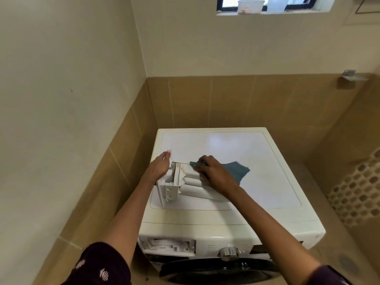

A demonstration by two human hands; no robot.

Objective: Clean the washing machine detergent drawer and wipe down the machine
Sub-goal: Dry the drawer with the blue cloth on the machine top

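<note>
Our right hand (216, 173) covers the far right part of the detergent drawer (189, 182), so we cannot see the compartment beneath it. Its grip is closed on a teal cloth (236, 170), pressed onto the drawer, with the loose end trailing right over the lid. Our left hand (160, 166) grips the drawer's far left end. One finger points up, and the others are hard to make out. The washing machine (226, 149) is cut off low in the frame, where only the top of its dark door (216, 270) shows.

The drawer lies on the machine's white top, the surface here, towards its left front part. Below on the front panel, the drawer slot (168, 244) gapes open beside a silver dial (228, 253). Tan tiled wall (226, 99) rises behind, and a window (267, 3) sits high up with a white tub (250, 6) on its sill.

The machine stands near the left wall. The drawer's left end is just beside the lid's left edge, while bare lid lies open behind and to the right.
</note>
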